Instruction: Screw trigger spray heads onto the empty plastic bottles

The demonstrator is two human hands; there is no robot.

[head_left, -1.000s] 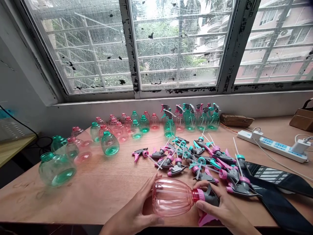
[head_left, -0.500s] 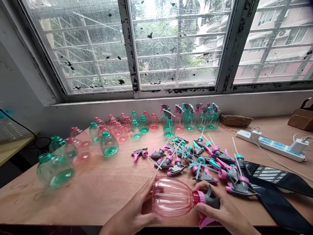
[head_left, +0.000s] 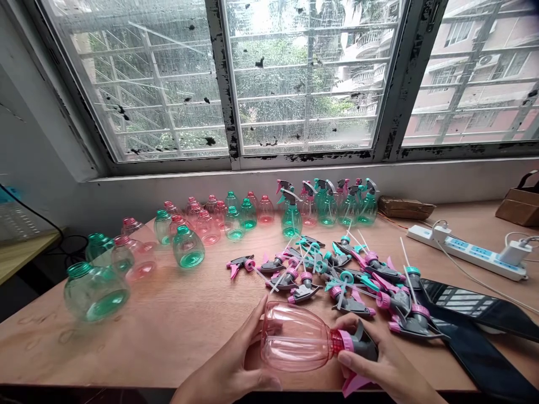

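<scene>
A clear pink spray bottle [head_left: 297, 339] lies sideways over the front edge of the table, its base to the left. My left hand [head_left: 238, 356] cups the base end, with some fingers hidden behind the bottle. At the neck, my right hand [head_left: 379, 356] grips the pink collar and the grey-and-pink spray head [head_left: 362, 342]. A white dip tube shows through the bottle wall. Just beyond lies a heap of loose spray heads [head_left: 337, 269] in grey with pink or teal, their tubes pointing different ways.
Several open green and pink bottles, among them a green bottle [head_left: 188, 247], stand at left and back. Bottles with spray heads [head_left: 326, 205] stand below the window. To the right are a power strip [head_left: 467, 247], black flat panels [head_left: 475, 348] and a brown package [head_left: 406, 206].
Almost nothing differs. Both hands keep their hold, and the pink bottle has shifted very slightly.
</scene>
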